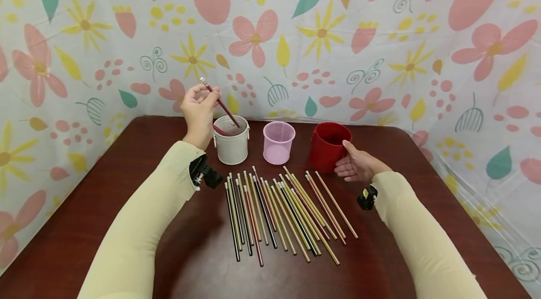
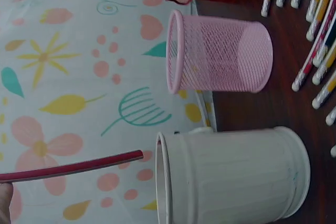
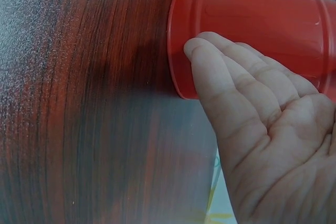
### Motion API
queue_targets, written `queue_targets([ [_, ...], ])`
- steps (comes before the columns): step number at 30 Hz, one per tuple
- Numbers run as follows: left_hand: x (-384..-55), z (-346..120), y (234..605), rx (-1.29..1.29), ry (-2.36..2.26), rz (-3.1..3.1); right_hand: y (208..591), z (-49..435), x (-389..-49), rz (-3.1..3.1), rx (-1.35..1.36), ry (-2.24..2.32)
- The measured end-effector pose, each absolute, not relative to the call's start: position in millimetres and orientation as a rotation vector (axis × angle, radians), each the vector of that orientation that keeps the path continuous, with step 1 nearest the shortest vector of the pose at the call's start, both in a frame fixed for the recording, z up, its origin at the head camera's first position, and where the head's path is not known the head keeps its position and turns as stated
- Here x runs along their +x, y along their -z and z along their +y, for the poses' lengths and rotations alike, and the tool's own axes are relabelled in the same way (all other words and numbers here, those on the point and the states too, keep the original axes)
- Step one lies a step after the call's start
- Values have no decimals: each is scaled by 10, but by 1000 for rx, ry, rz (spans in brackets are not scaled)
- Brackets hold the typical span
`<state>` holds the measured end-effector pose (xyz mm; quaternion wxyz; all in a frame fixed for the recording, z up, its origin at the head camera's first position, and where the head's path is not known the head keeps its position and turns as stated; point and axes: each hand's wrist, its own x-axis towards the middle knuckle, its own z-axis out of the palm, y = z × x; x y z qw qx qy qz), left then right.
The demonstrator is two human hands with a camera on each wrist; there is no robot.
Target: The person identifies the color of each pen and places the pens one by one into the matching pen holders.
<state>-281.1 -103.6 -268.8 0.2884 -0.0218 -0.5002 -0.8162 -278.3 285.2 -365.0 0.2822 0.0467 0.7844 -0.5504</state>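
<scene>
My left hand (image 1: 199, 113) pinches a dark red pencil (image 1: 221, 103) by its upper part, white eraser end up. In the left wrist view the pencil's lower end (image 2: 121, 159) stands short of the rim of a white bucket (image 2: 236, 174), above its mouth. Another red pencil (image 1: 219, 130) leans inside that white bucket. My right hand (image 1: 358, 163) is at the right side of a red bucket (image 1: 327, 149), thumb up by the rim. Its fingers (image 3: 247, 72) lie nearly straight along the bucket's side; whether they press on it I cannot tell.
A pink mesh cup (image 1: 279, 144) stands between the two buckets. Many striped pencils (image 1: 291, 214) in gold, black and red lie spread on the brown table (image 1: 186, 252), eraser ends towards the containers. A flowered cloth (image 1: 270, 45) hangs behind the table.
</scene>
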Motion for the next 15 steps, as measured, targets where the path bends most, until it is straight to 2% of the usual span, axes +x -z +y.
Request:
queue_targets([
  [8, -2898, -1034, 2756, -58, 2155, -1346, 3658, 2853, -2780, 2109, 133, 1480],
  [15, -2939, -1127, 3005, 3, 2204, -1373, 3647, 2853, -2773, 2113, 136, 1478],
])
